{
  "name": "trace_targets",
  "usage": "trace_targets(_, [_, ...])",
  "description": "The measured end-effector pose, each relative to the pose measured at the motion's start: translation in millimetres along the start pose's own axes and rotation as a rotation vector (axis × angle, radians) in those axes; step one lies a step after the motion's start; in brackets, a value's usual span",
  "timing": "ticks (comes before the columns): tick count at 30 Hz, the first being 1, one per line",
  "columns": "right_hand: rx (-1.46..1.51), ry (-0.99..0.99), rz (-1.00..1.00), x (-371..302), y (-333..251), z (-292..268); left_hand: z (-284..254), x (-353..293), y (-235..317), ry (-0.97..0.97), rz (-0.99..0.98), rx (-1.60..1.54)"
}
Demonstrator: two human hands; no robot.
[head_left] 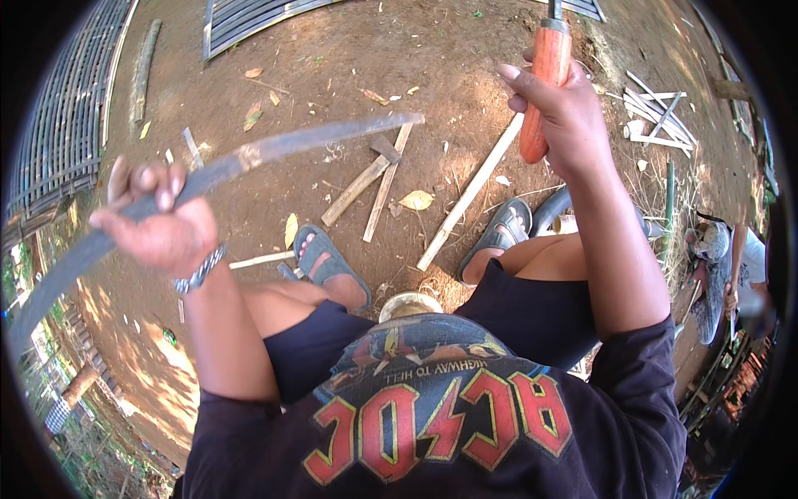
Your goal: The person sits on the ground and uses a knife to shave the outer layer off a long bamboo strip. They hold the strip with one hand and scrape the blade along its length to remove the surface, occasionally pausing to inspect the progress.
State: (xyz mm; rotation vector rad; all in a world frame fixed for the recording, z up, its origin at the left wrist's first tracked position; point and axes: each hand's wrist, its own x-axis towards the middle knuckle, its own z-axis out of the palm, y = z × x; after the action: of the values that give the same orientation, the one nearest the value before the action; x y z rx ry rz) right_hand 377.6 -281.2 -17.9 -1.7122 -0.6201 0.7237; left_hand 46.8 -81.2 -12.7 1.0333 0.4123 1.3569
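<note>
The left hand (pixel 162 229) pinches the dark strip (pixel 324 135) between thumb and fingers, and the right hand (pixel 573 121) is wrapped round the orange handle (pixel 550 62), which points to 12 o'clock. The strip's long axis runs from 8 to 2 o'clock through the left hand — its far tip at the right hand's 9 o'clock, not touching

Long grey strip (pixel 218 172) slants — red-handled tool (pixel 552 62) points forward.

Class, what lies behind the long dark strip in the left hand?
Brown ground shows along both sides of the long dark strip; a wooden stick reaches its tip. Whatever the strip and left hand cover cannot be seen.
</note>
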Motion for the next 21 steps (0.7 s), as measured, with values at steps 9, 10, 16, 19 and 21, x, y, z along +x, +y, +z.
trace_targets(9, [-0.118,0.036,-0.121,-32.8,-11.1,-23.9,15.6,-3.8,-29.8,0.127,-0.02,0.2])
trace_targets(10, [-0.107,0.038,-0.116,-35.6,-6.4,-24.8,20.1,-4.9,-28.5,0.157,-0.01,0.216])
trace_targets(16, [-0.226,0.119,-0.095,-64.0,41.1,0.2,21.7,-4.8,-6.1,0.195,0.078,0.168])
trace_targets(19, [-0.383,0.102,-0.074,-83.6,43.6,25.4,26.9,-2.1,9.1,0.1,0.099,0.168])
trace_targets(21, [-0.569,0.007,-0.082,-87.8,40.4,39.8,24.8,0.6,13.8,-0.012,0.079,0.219])
